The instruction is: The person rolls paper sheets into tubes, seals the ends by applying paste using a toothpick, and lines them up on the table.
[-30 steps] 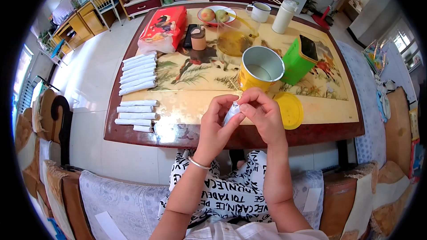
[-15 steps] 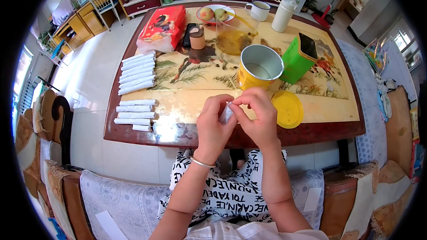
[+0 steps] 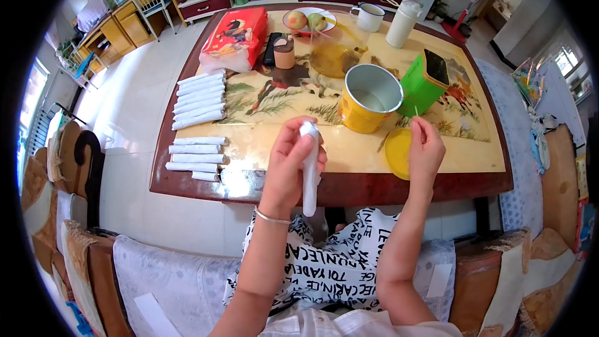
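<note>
My left hand (image 3: pixel 291 161) is wrapped round a white paper roll (image 3: pixel 309 175), held upright over the table's front edge. My right hand (image 3: pixel 426 150) pinches a thin pale stick (image 3: pixel 417 111) above the yellow lid (image 3: pixel 398 153). Behind them stands an open yellow can (image 3: pixel 365 112), its inside silvery, with a green tin (image 3: pixel 423 84) to its right. On the table's left lie two groups of white paper rolls, a back group (image 3: pixel 199 100) and a front group (image 3: pixel 196 153).
On the patterned table (image 3: pixel 268 150) are a red package (image 3: pixel 234 36), a brown jar (image 3: pixel 284 53), a clear container (image 3: pixel 334 56), a fruit plate (image 3: pixel 327 17), an enamel mug (image 3: pixel 369 17) and a white bottle (image 3: pixel 403 24).
My hands, together before, have moved apart. The right went rightward and now shows a thin stick; the left turned, so the roll's full length is visible. The view shifted slightly.
</note>
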